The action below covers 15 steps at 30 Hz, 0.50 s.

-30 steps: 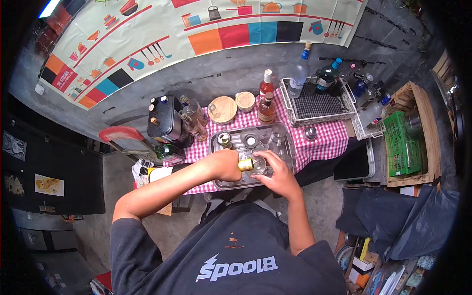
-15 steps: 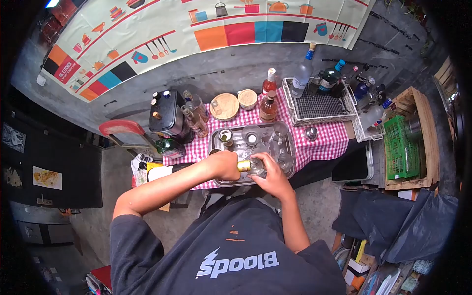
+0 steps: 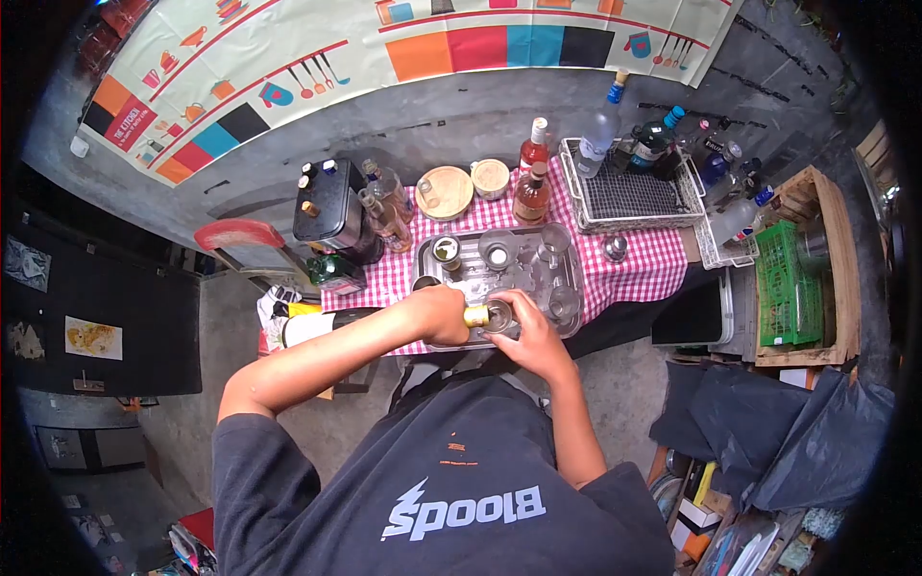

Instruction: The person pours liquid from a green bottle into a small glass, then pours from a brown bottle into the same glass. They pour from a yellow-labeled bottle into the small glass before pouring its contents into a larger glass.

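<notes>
My left hand [image 3: 437, 314] is closed around the neck of a dark bottle [image 3: 307, 329] with a white label, lying nearly level under my left forearm. Its yellow-gold neck end [image 3: 476, 316] pokes out past my fist and meets the mouth of a clear glass [image 3: 498, 316]. Thumb and fingers of my right hand [image 3: 528, 336] curl round that glass, tilted toward the bottle. Both are over the near edge of a metal tray [image 3: 424, 252]. Beyond my hands on the tray stand a cup with green contents [image 3: 447, 252] and several clear glasses [image 3: 497, 252].
Behind the tray are an amber bottle [image 3: 531, 197], a round wooden lid [image 3: 445, 193] and clear bottles [image 3: 387, 223]. A black container [image 3: 331, 216] stands left. At right, a wire basket [image 3: 634, 226] holds bottles; a small metal piece [image 3: 615, 248] sits on the checked cloth [image 3: 653, 269].
The view has shifted slightly, so the table sits a little higher and to the right. Both hands keep their holds, with the bottle's neck still at the glass.
</notes>
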Each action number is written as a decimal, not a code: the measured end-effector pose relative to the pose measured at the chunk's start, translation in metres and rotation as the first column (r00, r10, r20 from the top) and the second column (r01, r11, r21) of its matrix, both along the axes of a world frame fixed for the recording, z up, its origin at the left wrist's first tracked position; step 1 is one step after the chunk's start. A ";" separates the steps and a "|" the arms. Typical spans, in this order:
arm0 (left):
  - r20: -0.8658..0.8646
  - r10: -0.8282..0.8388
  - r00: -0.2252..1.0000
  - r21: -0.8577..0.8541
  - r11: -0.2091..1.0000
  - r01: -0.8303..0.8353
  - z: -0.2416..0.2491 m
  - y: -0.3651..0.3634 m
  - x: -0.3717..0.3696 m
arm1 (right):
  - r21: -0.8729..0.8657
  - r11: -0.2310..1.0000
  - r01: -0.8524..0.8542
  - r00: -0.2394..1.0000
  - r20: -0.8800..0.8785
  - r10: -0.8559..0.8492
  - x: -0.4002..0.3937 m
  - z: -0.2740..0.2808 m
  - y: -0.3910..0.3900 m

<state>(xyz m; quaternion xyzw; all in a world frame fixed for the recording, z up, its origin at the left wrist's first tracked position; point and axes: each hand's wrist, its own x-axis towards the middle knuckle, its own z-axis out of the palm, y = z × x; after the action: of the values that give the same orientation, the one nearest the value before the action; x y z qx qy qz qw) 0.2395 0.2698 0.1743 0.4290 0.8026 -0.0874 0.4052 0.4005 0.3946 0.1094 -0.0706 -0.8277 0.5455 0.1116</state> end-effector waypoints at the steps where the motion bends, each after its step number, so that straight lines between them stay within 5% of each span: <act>1: 0.002 0.003 1.000 0.007 1.000 -0.003 -0.001 -0.001 -0.001 | 0.006 1.000 0.002 1.000 -0.001 -0.002 -0.001 -0.001 -0.001; 15: -0.018 0.103 0.994 0.194 0.976 -0.098 -0.006 -0.021 -0.005 | -0.089 0.996 -0.004 1.000 0.023 0.006 -0.009 -0.013 -0.007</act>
<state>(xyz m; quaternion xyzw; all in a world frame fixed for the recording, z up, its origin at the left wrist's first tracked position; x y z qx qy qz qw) 0.2349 0.2490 0.1680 0.4238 0.8336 0.0055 0.3543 0.3915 0.3871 0.0960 -0.0796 -0.8039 0.5813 0.0972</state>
